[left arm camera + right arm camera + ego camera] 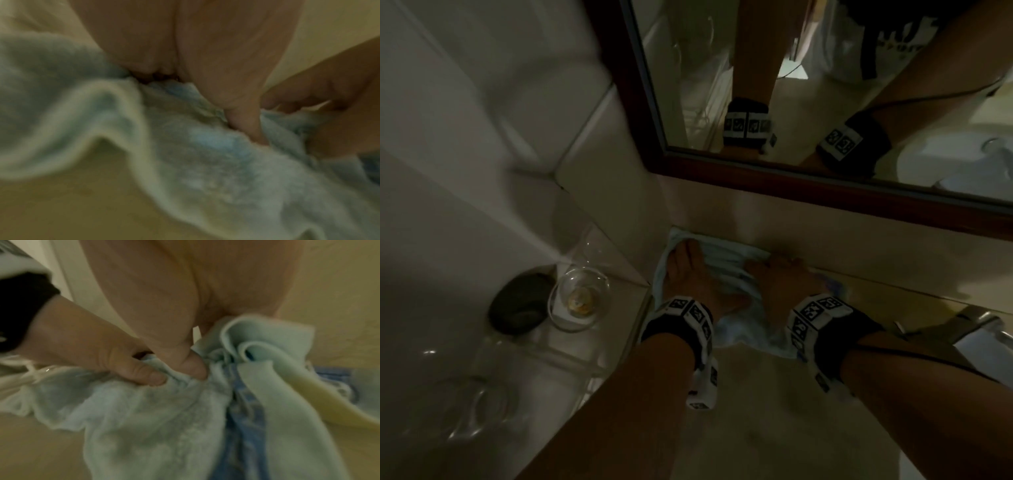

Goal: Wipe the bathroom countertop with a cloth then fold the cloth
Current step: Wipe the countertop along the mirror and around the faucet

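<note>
A light blue cloth (726, 274) lies bunched in the back left corner of the beige countertop (756, 428), against the wall under the mirror. My left hand (685, 270) lies on its left part, and the right wrist view shows its thumb pinching a fold. My right hand (780, 274) is on the right part with curled fingers. In the left wrist view the cloth (205, 162) ripples under my left hand (242, 123). In the right wrist view my right hand (191, 366) grips gathered folds of the cloth (154, 426), which shows a darker blue stripe.
A dark-framed mirror (825, 185) hangs just above the hands. Left of the counter, a lower ledge holds a glass bowl (578, 298), a dark rounded object (520, 308) and another glass (472, 407). A metal tap (976, 318) and a white basin (983, 356) sit at the right.
</note>
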`<state>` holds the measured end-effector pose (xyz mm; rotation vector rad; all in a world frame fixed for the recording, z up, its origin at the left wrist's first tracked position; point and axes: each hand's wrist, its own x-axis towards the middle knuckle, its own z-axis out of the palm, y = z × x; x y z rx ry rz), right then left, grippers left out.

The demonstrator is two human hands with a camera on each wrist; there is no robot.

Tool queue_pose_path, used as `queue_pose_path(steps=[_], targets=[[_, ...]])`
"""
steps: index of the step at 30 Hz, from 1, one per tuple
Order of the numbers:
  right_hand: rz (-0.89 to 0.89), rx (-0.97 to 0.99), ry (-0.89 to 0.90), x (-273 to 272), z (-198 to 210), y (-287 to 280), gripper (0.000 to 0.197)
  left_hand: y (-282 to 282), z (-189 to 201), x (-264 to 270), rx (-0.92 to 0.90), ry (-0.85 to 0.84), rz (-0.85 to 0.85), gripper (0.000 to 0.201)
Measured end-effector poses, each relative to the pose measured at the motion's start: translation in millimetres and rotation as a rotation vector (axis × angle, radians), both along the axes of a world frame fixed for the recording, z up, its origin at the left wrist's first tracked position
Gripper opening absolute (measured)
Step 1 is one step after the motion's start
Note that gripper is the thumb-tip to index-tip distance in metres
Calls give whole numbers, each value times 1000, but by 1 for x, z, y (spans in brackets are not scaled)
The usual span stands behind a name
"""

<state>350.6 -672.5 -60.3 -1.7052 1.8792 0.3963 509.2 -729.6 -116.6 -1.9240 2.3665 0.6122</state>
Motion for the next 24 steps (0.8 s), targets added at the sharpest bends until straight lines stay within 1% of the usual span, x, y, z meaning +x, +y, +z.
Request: queue_pose_path(steps=[2, 4, 6, 7, 10, 12, 15, 17, 18, 19, 22, 24], targets=[[25, 3, 7, -2, 0, -1, 77, -4, 6, -5, 76, -41, 28, 144], [62, 44, 40, -6, 0, -2, 83, -10, 14, -9, 162, -87, 40, 142], [47, 98, 39, -7, 2, -2, 87, -6, 23, -11, 169, -157, 41, 139], [41, 112, 32, -6, 3, 0, 84, -1, 22, -13, 154, -184, 56, 136], [68, 100, 26, 0, 0, 9, 73, 25, 18, -14, 123, -139, 240, 128], [81, 83, 24, 2, -2, 17, 70, 37, 11, -14, 114, -145, 274, 129], [100, 91, -37, 0, 0, 19, 67, 30, 1, -11, 125, -133, 292, 142], [92, 80, -68, -3, 5, 19, 68, 18, 0, -8, 184, -130, 234, 147], [89, 70, -82, -4, 6, 18, 69, 11, 3, -7, 214, -117, 201, 146], [85, 66, -93, -4, 6, 17, 70, 6, 6, -7, 216, -101, 188, 143], [71, 49, -118, -5, 4, 9, 68, -5, 17, -10, 168, -38, 166, 119], [41, 15, -123, -6, 3, 3, 66, -10, 21, -13, 177, -3, 150, 116]])
